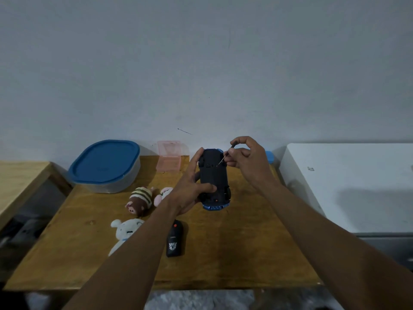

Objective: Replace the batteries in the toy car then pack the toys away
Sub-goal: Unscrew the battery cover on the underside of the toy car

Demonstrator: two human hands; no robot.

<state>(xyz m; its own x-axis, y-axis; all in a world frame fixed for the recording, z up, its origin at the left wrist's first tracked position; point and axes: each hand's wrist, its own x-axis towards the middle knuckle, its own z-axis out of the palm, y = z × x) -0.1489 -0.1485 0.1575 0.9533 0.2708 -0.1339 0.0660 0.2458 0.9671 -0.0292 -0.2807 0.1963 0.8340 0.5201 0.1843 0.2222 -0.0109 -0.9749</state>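
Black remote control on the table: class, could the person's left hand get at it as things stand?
Probably not right away: the left hand is gripping the upturned toy car. The remote control lies uncovered just under that forearm, so once the car is set down the way looks free.

A single wide-angle view is given from head height, aimed forward and slightly down. The brown wooden table (223,253) is seen close, filling the lower half of the frame, while the plain grey wall (201,63) is shown across the upper half.
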